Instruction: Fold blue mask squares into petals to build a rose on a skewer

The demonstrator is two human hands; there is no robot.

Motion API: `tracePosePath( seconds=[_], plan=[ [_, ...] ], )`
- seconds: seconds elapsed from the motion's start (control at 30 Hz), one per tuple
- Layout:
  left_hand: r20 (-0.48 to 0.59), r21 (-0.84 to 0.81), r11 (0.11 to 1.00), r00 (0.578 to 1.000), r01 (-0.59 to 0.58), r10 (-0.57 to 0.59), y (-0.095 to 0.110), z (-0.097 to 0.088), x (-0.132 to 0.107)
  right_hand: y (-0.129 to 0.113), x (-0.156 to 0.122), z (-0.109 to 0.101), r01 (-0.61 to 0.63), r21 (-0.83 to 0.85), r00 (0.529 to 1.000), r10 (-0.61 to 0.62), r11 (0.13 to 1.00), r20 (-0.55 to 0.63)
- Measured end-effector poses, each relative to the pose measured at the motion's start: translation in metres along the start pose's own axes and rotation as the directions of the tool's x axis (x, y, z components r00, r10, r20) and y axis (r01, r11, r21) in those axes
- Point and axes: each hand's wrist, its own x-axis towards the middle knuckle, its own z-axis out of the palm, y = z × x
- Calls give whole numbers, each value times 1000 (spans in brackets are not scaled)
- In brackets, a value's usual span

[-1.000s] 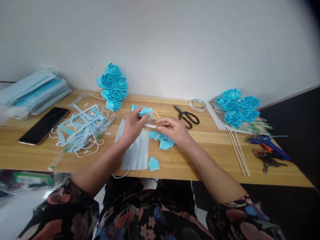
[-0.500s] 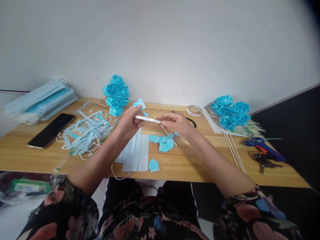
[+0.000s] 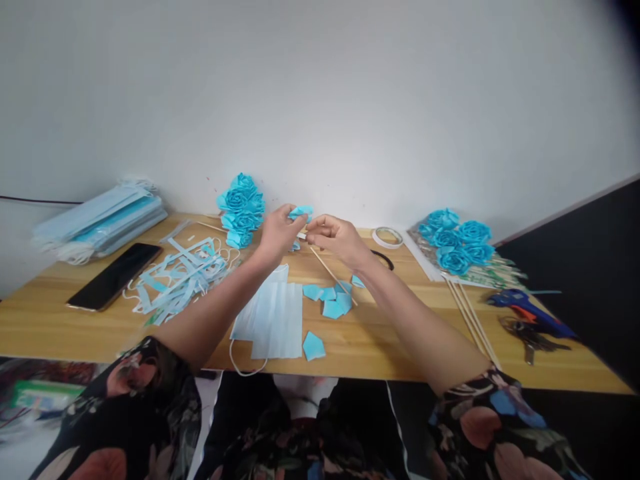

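Note:
Above the middle of the table, my left hand point(image 3: 280, 235) is closed on a light blue fabric piece point(image 3: 301, 212), which pokes up past the fingertips. My right hand point(image 3: 339, 240) is close beside it, thumb and finger pinched on a short white strip point(image 3: 302, 236) that looks like tape. Part of the strip is hidden by the fingers. Beneath the hands a thin wooden stick point(image 3: 327, 268) lies aslant, its lower end over several cut blue pieces point(image 3: 336, 307). One blue pentagon piece point(image 3: 314, 347) lies apart, nearer the front edge.
White masks point(image 3: 280, 320), cut strips point(image 3: 185, 273), a phone point(image 3: 115, 275) and a mask stack point(image 3: 100, 217) are at left. Blue fabric roses point(image 3: 241, 208) stand near the wall. At right are a tape roll point(image 3: 387, 237), more roses point(image 3: 457, 240), sticks point(image 3: 473, 323) and a glue gun point(image 3: 533, 310).
My hands have come closer together, the left moving right. The white strip that spanned the space between them now shows only as a short bit. The view has shifted slightly.

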Motion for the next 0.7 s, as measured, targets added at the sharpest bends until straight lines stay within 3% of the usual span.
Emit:
tracePosePath(
  seconds=[0.07, 0.13, 0.27, 0.33, 0.4, 0.5, 0.6, 0.7],
  plan=[
    [91, -249, 959, 989, 137, -118, -1, -1, 1, -2, 0, -6, 1, -20, 1000, -1, 1000, -8],
    [197, -422, 878, 968, 227, -155, -1, -6, 2, -1, -2, -13, -2, -6, 1000, 2, 1000, 1],
    [300, -592, 752, 945, 290, -128, -3, -15, 3, 0, -6, -24, -56, 76, 995, 49, 996, 92],
    [326, -613, 730, 938, 302, -115, -6, -17, 5, 0, -7, -24, -78, 99, 990, 66, 992, 126],
    [324, -595, 753, 941, 282, -97, -9, -17, 8, -1, -7, -22, -72, 94, 990, 60, 993, 124],
    [252, -477, 860, 966, 181, -64, -11, -18, 10, -2, -6, -15, -39, 47, 995, 34, 998, 98],
    [162, -270, 961, 987, 65, -21, -5, -20, 8, -2, -4, -8, -12, -9, 997, 13, 1000, 75],
    [125, -39, 999, 992, -32, 36, 1, -21, 0, -1, -2, -3, 7, -65, 999, -4, 998, 47]
  ],
)
